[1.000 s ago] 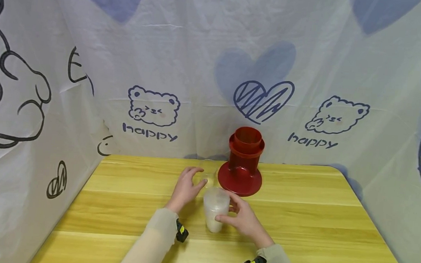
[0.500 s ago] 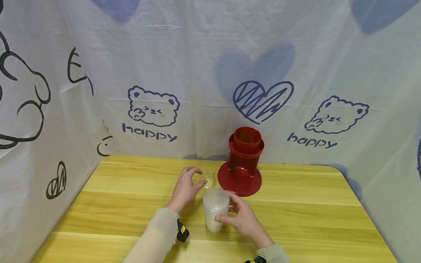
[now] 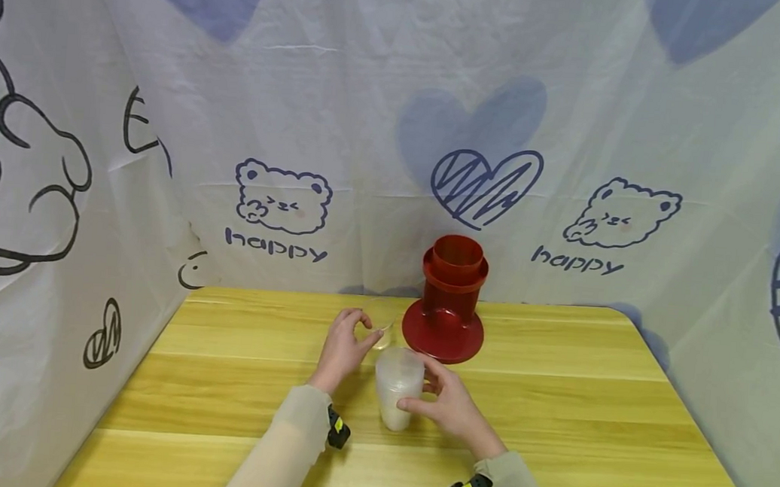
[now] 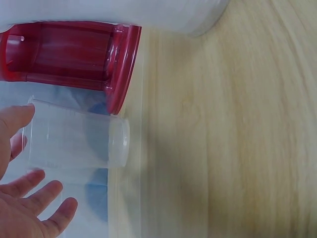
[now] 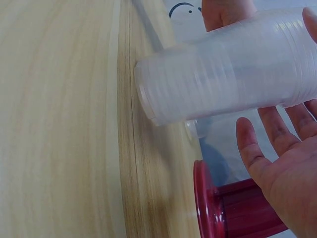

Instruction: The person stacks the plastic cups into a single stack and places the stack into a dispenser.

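My left hand (image 3: 345, 350) is at a single clear plastic cup (image 4: 74, 136) that stands upright on the table. Thumb and fingertips grip it from either side, close to its rim. Nearer to me, my right hand (image 3: 450, 402) holds a stack of nested clear plastic cups (image 3: 398, 387), with thumb and fingers curved round its right side. The stack is upright, with its base at or just above the tabletop; the exact contact cannot be told. In the head view the single cup is faint against the wood, behind the stack.
A red cylindrical stand (image 3: 455, 289) with a wide round base is just right of the single cup, near the table's back edge. The wooden table (image 3: 575, 407) meets a white printed cloth (image 3: 371, 121) at the back and sides.
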The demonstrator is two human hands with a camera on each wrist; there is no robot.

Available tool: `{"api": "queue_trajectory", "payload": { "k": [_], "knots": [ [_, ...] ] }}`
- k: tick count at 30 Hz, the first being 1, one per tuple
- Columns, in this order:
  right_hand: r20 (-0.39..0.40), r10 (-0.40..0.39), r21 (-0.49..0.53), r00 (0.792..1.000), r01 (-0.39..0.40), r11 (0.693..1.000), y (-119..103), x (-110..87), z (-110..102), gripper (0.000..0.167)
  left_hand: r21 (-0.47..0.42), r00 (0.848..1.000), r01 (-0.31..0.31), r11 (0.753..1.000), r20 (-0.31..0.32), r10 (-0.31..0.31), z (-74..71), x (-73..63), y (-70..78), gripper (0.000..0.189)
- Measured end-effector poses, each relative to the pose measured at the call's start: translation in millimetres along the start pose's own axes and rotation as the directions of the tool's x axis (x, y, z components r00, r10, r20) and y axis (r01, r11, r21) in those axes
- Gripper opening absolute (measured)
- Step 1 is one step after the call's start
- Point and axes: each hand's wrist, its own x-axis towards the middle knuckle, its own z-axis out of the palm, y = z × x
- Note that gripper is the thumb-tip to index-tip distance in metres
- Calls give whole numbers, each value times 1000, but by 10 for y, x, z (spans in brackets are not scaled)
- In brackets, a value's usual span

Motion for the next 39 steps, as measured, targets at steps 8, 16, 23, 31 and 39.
{"api": "queue_trajectory", "payload": {
  "k": [8,16,23,31,39],
  "knots": [
    [12,42,9,999,-42,999,-115,-12,-1,72,-20,998,65,998,5,-65,-39,-20,13,35],
    [5,20,1,1000,-20,1000,-28,-3,-6,72,-90,995,93,992,-11,-95,-81,-68,-11,53],
    [10,24,-3,1000,-23,1000,-32,-3,-3,72,-103,996,92,990,-8,-93,-108,-91,-20,60],
    [4,53,9,999,-53,999,-31,8,-2,75,-84,992,128,988,32,-126,-97,-89,-30,73],
    [2,49,3,999,-49,999,-44,-5,-2,72,-63,991,124,990,54,-121,-72,-84,-42,76]
  ]
}}
